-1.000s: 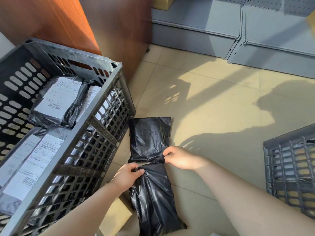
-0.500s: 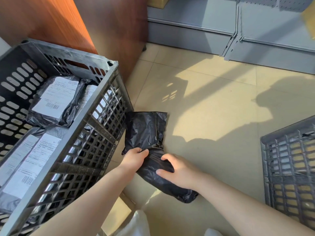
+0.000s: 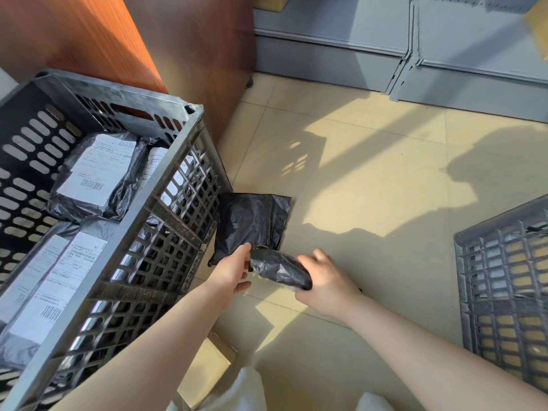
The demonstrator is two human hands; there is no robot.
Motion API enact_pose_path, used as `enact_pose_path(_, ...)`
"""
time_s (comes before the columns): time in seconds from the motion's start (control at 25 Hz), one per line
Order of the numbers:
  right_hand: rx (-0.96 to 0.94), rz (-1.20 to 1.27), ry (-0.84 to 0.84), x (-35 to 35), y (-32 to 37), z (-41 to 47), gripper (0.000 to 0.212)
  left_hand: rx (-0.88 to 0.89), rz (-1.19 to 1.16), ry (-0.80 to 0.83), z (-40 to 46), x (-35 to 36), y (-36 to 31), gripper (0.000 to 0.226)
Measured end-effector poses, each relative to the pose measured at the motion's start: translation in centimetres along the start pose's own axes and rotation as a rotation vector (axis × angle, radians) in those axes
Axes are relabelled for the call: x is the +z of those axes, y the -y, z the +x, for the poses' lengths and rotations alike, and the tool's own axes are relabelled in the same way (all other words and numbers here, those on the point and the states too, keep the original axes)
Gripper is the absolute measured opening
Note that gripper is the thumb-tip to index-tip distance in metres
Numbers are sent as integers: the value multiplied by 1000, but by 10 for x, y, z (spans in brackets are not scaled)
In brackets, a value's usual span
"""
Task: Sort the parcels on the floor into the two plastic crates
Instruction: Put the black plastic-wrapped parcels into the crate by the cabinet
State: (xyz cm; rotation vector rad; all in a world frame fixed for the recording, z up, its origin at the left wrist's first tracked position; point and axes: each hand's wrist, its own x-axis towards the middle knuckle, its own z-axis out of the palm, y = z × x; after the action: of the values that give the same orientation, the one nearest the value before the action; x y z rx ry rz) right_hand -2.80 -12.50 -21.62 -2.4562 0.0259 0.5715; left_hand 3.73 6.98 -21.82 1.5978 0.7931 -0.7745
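A black plastic parcel (image 3: pixel 252 221) lies on the tiled floor against the side of the big grey crate (image 3: pixel 166 179) on the left. Its near end is folded over and bunched. My left hand (image 3: pixel 234 271) pinches the parcel at the fold. My right hand (image 3: pixel 326 280) is wrapped around the bunched near end. Inside the left crate lie several black parcels with white shipping labels (image 3: pixel 98 173). A second grey crate (image 3: pixel 504 280) shows at the right edge, only partly in view.
A wooden cabinet (image 3: pixel 166 54) stands behind the left crate. Grey metal shelving bases (image 3: pixel 415 54) line the far wall. A flat cardboard piece (image 3: pixel 207 363) lies on the floor by my knees. Sunlit tiles spread between the two crates.
The parcel's long near end has been folded up and gathered toward its far half. My right hand moved from the fold to grip the bunched end.
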Motion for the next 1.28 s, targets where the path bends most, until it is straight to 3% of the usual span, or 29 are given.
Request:
enact_pose_path(0.12, 128, 220, -17, -8, -5, 7, 32, 4, -9, 65, 2, 3, 10, 35)
enact_pose_path(0.32, 339, 735, -79, -10, -9, 8, 33, 3, 146, 280, -3, 6, 22, 56)
enact_pose_path(0.48, 468, 1032, -121, -26, 2, 11, 15, 28, 44, 448, -21, 9, 16, 49)
enact_pose_path(0.68, 439, 1150, -189, -47, 19, 14, 11, 156, -115, 467, -48, 7, -12, 43)
enact_pose_path(0.96, 322, 1136, -231, -81, 53, 16, 14, 337, -59, 377, -71, -12, -57, 47)
enact_pose_path(1.28, 214, 1177, -227, -114, 124, 18, 17, 534, 49, 268, -117, -79, -124, 25)
